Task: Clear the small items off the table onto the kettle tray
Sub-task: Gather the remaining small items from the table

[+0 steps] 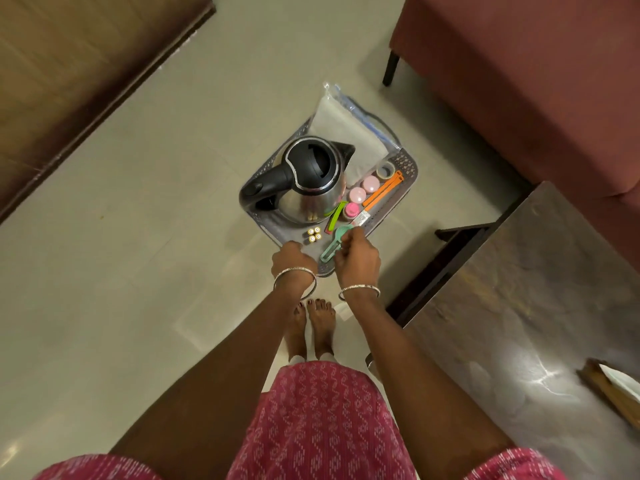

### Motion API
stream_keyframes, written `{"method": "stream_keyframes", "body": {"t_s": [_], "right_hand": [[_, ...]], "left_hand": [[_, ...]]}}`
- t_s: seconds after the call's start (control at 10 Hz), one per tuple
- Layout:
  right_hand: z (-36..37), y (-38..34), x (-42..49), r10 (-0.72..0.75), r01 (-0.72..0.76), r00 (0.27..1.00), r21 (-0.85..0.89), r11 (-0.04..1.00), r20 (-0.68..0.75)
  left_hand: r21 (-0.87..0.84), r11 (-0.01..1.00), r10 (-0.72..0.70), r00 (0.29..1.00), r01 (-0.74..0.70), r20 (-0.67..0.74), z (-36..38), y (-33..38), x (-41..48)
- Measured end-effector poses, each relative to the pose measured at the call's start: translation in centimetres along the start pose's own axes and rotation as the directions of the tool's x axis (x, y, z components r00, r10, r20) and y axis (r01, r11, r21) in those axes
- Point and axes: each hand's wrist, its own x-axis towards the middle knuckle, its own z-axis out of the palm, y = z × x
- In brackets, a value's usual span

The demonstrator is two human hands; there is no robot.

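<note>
**Tray loaded, teal tool in the right grip**

Head view: the kettle [313,174] stands on the grey tray [408,166]. On the near side of the kettle, the left grip [293,258] curls over the tray's edge. The right grip [356,259] pinches a teal tool [328,251] above the tray. Four batteries [314,234] lie just in front of the kettle. Pink pots [357,194], an orange clip [384,190] and a tape roll [385,170] sit to its right, and a plastic bag [343,129] lies beyond it. The dark surface [519,306] stands well to the kettle's right.

Dim warm indoor light, glare on the table [540,375], wide-angle bending at edges.
</note>
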Motion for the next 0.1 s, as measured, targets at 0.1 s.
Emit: {"method": "stream_keyframes", "body": {"t_s": [0.1], "right_hand": [[-2.32,0.0,-3.06,0.047,-0.046,0.999,0.041,0.998,-0.027]], "left_hand": [[0.09,0.995,0.044,0.998,-0.048,0.05,-0.88,-0.64,-3.24]]}}
